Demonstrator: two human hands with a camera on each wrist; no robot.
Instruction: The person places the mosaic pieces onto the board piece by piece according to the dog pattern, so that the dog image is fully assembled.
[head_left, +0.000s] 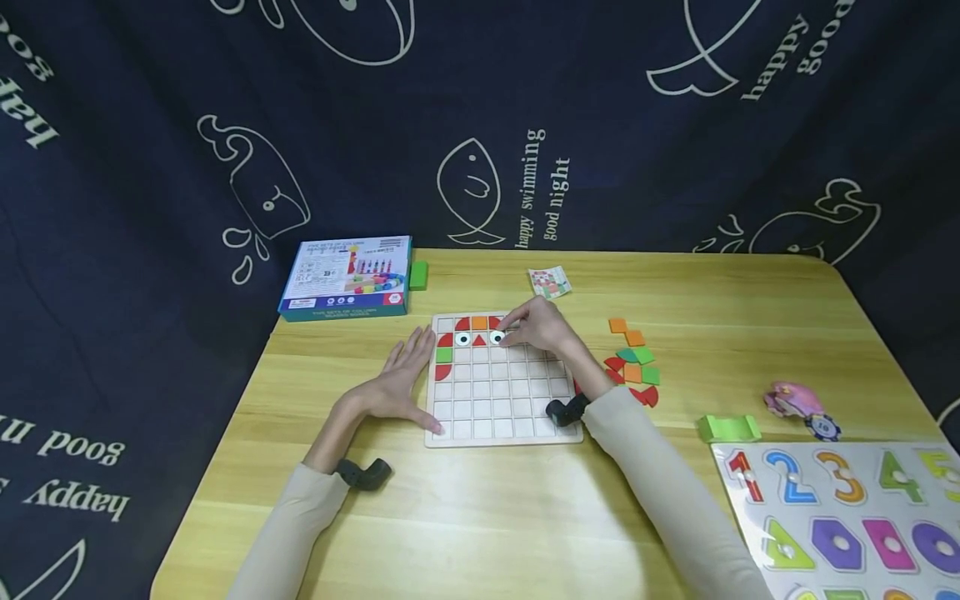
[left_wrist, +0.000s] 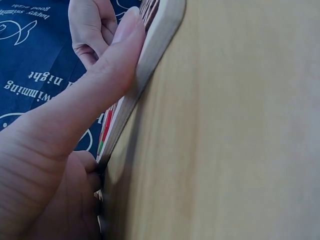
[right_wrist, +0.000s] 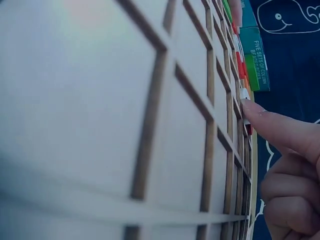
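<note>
A white grid board (head_left: 495, 408) lies on the table. Spread along its left edge is my left hand (head_left: 397, 385), with the thumb on the lower left corner. Near the board's top, my right hand (head_left: 536, 325) touches a white eye tile (head_left: 496, 337) with a fingertip; in the right wrist view the other fingers are curled beside that outstretched one. Another eye tile (head_left: 462, 339) and a red triangle tile (head_left: 479, 340) sit in the same row. An orange square tile (head_left: 478, 322) is above, between red rounded tiles. A green tile (head_left: 444, 355) lies in the left column between red ones.
Loose orange, green and red tiles (head_left: 632, 373) lie right of the board, partly behind my right forearm. A small picture card (head_left: 550, 282) is behind it. A boxed set (head_left: 345, 279) and green block (head_left: 418, 276) stand back left. A number puzzle (head_left: 813, 521), green piece (head_left: 729, 429) and pink toy (head_left: 795, 400) are at right.
</note>
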